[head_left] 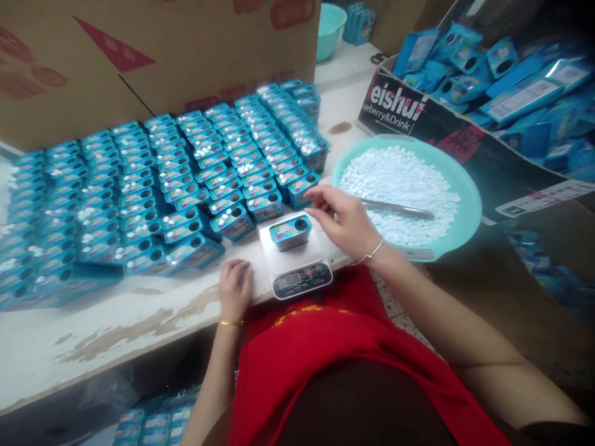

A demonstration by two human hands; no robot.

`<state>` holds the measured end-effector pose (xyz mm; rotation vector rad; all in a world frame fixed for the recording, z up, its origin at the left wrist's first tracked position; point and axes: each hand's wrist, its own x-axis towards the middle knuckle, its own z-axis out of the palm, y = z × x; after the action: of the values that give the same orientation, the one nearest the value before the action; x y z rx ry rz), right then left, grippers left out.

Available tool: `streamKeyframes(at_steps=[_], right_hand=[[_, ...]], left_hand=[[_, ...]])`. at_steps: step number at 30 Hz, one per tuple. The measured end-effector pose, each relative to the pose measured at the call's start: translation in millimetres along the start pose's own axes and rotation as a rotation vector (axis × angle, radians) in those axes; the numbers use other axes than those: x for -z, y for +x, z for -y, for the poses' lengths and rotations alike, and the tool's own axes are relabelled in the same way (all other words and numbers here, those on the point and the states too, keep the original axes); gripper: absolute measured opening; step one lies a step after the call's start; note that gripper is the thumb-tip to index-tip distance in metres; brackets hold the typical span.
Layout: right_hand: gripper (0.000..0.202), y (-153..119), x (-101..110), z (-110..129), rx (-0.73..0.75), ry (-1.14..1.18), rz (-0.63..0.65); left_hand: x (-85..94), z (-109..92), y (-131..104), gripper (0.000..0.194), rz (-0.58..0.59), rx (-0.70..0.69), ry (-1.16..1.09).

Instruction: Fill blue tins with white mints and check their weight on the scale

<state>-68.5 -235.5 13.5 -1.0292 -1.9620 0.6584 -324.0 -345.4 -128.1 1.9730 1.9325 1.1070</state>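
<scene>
On the white digital scale [302,280] stands one small blue box [290,231] with a dark round opening in its top. My right hand [341,220] is just right of that box, thumb and fingertips pinched together; whatever they hold is too small to make out. My left hand [235,286] rests at the table's edge left of the scale, its fingers curled and nothing visible in them. A turquoise basin [471,198] to the right holds many white tablets [404,179], with a metal tool [400,209] lying on them.
Rows of blue boxes [171,167] cover the table's left side, some with white tablets on top. Behind them stands a large cardboard carton [162,56]. A black printed carton [400,108] full of blue boxes is at right. Another turquoise basin [330,31] sits at the back.
</scene>
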Motion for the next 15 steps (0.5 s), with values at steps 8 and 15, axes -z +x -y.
streamKeyframes(at_steps=[8,15], right_hand=[[0.017,-10,10,-6,0.047,-0.11,-0.151],[0.04,-56,3,-39,-0.045,-0.201,0.063]], left_hand=[[-0.4,-1,0,0.017,-0.014,-0.026,-0.003],[-0.5,0,0,0.018,-0.004,-0.006,0.006]])
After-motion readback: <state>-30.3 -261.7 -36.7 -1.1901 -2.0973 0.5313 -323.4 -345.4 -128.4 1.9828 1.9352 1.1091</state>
